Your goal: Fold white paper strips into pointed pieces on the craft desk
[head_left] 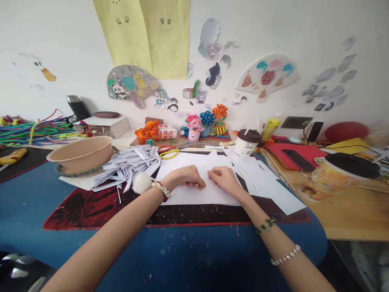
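My left hand (pixel 191 177) rests over white paper (pixel 194 196) on a dark red-edged mat (pixel 194 215), its fingers curled in. Close to its right is my right hand (pixel 223 178), also with bent fingers, thumb and forefinger near each other. A small gap separates the two hands. Whatever either hand may hold is too small or hidden to make out. A heap of folded white paper strips (pixel 130 162) lies left of the hands, and more white sheets (pixel 264 178) spread to the right. Yellow-handled scissors (pixel 169 153) lie behind the paper.
A beige bowl (pixel 82 154) stands at the left. Behind the paper are a lidded cup (pixel 245 142) and craft flowers (pixel 207 118). At the right, a larger patterned cup (pixel 334 176) stands near a phone (pixel 298 159) on a red folder (pixel 281 152).
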